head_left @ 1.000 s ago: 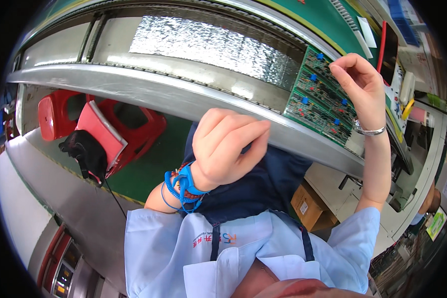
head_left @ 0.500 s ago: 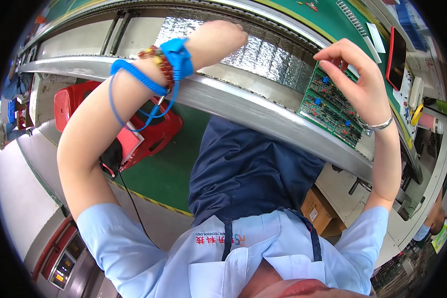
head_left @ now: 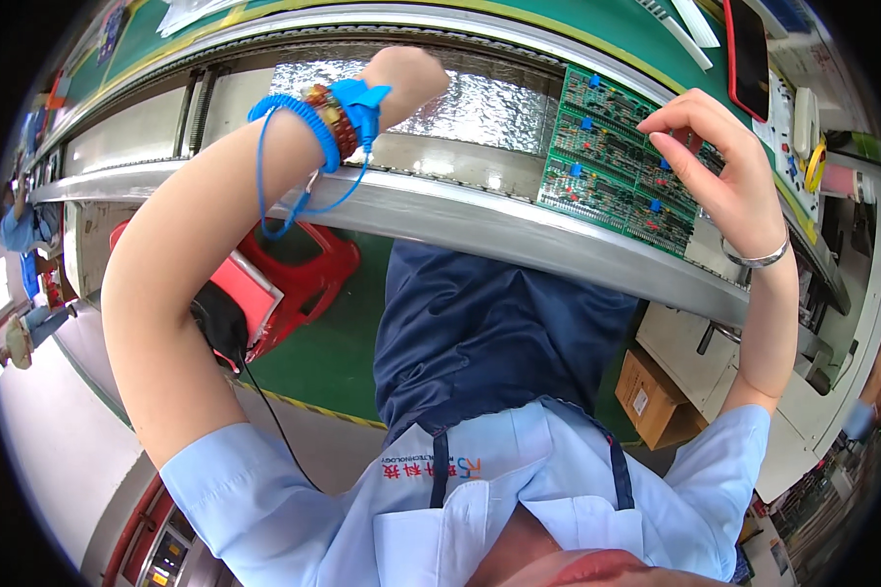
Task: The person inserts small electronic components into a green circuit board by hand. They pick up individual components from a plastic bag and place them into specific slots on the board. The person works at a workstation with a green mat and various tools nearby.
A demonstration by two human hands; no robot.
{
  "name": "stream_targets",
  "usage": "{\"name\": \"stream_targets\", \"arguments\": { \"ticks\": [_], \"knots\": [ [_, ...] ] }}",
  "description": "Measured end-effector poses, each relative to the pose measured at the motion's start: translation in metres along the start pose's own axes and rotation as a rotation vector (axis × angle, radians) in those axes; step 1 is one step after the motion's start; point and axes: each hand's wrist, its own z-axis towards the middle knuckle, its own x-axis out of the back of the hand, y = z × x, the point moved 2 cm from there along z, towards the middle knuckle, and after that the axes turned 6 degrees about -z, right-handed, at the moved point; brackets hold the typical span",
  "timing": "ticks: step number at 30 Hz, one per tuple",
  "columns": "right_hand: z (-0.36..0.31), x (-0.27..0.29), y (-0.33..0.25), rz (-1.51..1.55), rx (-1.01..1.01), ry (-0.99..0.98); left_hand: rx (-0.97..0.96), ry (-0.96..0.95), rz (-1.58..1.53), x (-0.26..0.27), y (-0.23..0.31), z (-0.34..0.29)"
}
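Note:
My right hand is raised at the upper right. Its fingertips and thumb are closed on the far right part of a green circuit board, which carries small blue and red parts. The board lies tilted on the conveyor line over a metal rail. My left hand reaches up over the rail onto a crinkled silver foil sheet; its fingers are hidden behind the wrist. A blue coiled wrist strap and a bead bracelet sit on the left wrist.
A red plastic stool with a black bag stands on the green floor under the line. A cardboard box sits below at the right. A red flat device lies on the green bench beyond the board. Another person works at far left.
My left arm has swung up from in front of my chest to the foil sheet beyond the rail. My right hand has stayed on the circuit board, shifting slightly over it.

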Motion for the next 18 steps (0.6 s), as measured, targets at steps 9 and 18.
{"name": "stream_targets", "arguments": {
  "ticks": [9, 18],
  "knots": [
    [-0.013, -0.013, -0.014, 0.125, -0.005, 0.025, 0.228, 0.374, -1.552, 0.109, 0.084, -0.05],
    [-0.019, -0.02, -0.038, 0.214, 0.032, 0.109, 0.217, 0.737, -2.365, 0.073, 0.149, -0.049]
  ]
}}
